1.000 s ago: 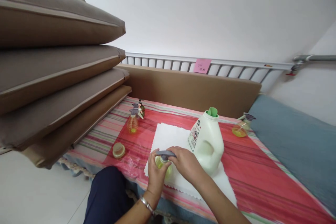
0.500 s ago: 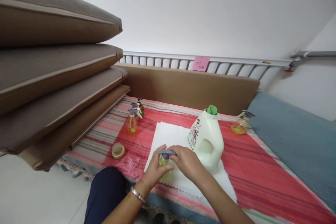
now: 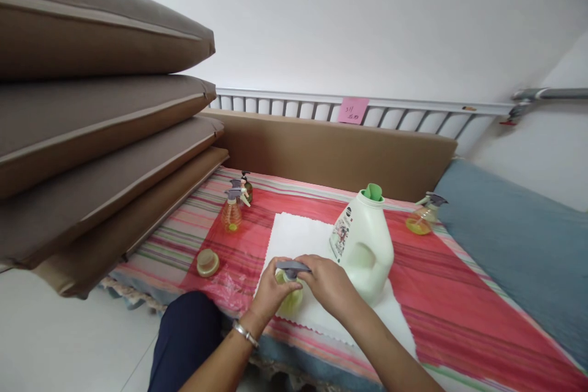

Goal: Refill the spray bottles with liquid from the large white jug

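Observation:
A small spray bottle (image 3: 290,303) with yellow-green liquid and a grey trigger head stands on a white cloth (image 3: 294,233) in front of me. My left hand (image 3: 274,285) is closed around its neck, thumb across the front. With its fingers pinched on the grey spray head, my right hand (image 3: 324,278) grips the same bottle from the other side. Just right of my hands is a large pale green jug (image 3: 374,257) with a handle and a flower label; something green sits in its open mouth. The lower part of the spray bottle is partly visible below my fingers.
On the left stand an amber spray bottle (image 3: 231,217) and a dark pump bottle (image 3: 248,192). A round cap (image 3: 207,263) lies nearer me. Another spray bottle (image 3: 420,220) is far right. Stacked brown cushions (image 3: 105,110) rise at left; a brown panel (image 3: 331,150) runs along the back.
My left thumb has moved up towards the bottle's neck, so more of its body shows. Both hands remain on the spray bottle, and the other things stay in place.

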A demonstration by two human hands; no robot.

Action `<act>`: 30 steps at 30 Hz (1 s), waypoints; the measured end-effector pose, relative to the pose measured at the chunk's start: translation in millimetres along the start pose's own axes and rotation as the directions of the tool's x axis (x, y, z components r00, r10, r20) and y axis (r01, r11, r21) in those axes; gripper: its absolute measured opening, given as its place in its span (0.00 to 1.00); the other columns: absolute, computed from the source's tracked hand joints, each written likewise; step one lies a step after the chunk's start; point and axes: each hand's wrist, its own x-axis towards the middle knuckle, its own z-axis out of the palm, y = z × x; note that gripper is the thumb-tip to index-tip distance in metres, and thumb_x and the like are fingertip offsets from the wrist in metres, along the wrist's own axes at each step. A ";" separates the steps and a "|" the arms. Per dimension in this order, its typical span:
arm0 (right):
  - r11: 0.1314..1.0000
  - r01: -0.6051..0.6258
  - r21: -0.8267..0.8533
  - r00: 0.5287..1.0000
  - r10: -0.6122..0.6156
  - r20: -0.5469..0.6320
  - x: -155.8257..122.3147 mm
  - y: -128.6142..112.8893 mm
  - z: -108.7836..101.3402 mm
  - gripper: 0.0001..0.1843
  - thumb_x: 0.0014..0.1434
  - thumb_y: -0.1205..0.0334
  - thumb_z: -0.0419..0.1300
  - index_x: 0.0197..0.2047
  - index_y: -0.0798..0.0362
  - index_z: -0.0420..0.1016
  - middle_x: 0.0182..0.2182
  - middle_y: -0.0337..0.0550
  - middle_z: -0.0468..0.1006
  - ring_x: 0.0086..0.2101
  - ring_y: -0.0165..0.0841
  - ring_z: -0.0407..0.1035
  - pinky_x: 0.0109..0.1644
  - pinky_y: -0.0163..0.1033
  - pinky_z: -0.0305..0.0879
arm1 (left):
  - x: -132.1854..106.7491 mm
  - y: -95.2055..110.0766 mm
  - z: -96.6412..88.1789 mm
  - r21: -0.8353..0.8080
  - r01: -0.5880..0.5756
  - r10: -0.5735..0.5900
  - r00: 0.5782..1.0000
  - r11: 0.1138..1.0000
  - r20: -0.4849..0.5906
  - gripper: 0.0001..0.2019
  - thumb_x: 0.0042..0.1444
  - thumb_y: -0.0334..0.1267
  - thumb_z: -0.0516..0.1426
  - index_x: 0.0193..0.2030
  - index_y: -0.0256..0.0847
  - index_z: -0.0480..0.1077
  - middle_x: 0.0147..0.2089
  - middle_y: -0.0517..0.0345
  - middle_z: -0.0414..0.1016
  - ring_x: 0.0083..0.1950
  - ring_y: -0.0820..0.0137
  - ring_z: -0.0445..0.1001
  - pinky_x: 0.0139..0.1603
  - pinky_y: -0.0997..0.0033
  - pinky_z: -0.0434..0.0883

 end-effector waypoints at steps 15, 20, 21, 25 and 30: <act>1.000 -0.002 -0.009 1.000 0.001 -0.014 -1.4 1.2 0.8 0.14 0.55 0.66 0.52 0.41 0.47 0.75 0.40 0.42 0.79 0.42 0.38 0.71 0.43 0.38 0.60 | 4.5 2.8 1.8 -0.038 0.002 0.001 0.998 0.999 0.057 0.17 0.41 0.41 0.65 0.39 0.40 0.74 0.40 0.55 0.74 0.46 0.62 0.69 0.52 0.63 0.63; 1.000 -0.005 -0.012 1.000 0.005 -0.015 -0.8 1.7 0.9 0.14 0.56 0.65 0.52 0.42 0.47 0.75 0.41 0.43 0.79 0.42 0.38 0.71 0.42 0.38 0.61 | 12.3 14.0 -15.5 -0.026 0.023 -0.018 0.980 0.999 0.200 0.18 0.39 0.40 0.66 0.40 0.42 0.76 0.43 0.52 0.76 0.48 0.60 0.71 0.54 0.60 0.63; 1.000 -0.006 -0.012 1.000 0.006 -0.018 -0.8 0.7 0.7 0.14 0.56 0.65 0.52 0.43 0.47 0.75 0.41 0.43 0.79 0.42 0.38 0.71 0.43 0.38 0.60 | 11.9 14.1 -15.2 -0.020 0.016 -0.012 0.983 1.000 0.185 0.20 0.38 0.39 0.67 0.42 0.42 0.75 0.46 0.52 0.75 0.51 0.59 0.70 0.55 0.60 0.61; 1.000 -0.008 -0.009 1.000 0.008 -0.020 -0.8 -2.4 0.2 0.15 0.55 0.67 0.52 0.42 0.47 0.76 0.41 0.43 0.79 0.41 0.38 0.71 0.42 0.38 0.60 | 5.4 6.8 -1.4 0.006 -0.009 0.009 0.998 1.000 0.056 0.22 0.38 0.39 0.67 0.44 0.42 0.73 0.44 0.53 0.74 0.48 0.61 0.69 0.53 0.61 0.62; 1.000 0.007 0.009 1.000 -0.007 -0.029 0.0 3.0 1.2 0.14 0.55 0.67 0.53 0.40 0.46 0.76 0.39 0.41 0.80 0.41 0.37 0.72 0.42 0.37 0.60 | 4.9 4.2 3.6 0.024 -0.025 0.024 0.999 0.999 0.043 0.15 0.41 0.38 0.65 0.39 0.40 0.74 0.39 0.55 0.74 0.45 0.62 0.69 0.51 0.63 0.62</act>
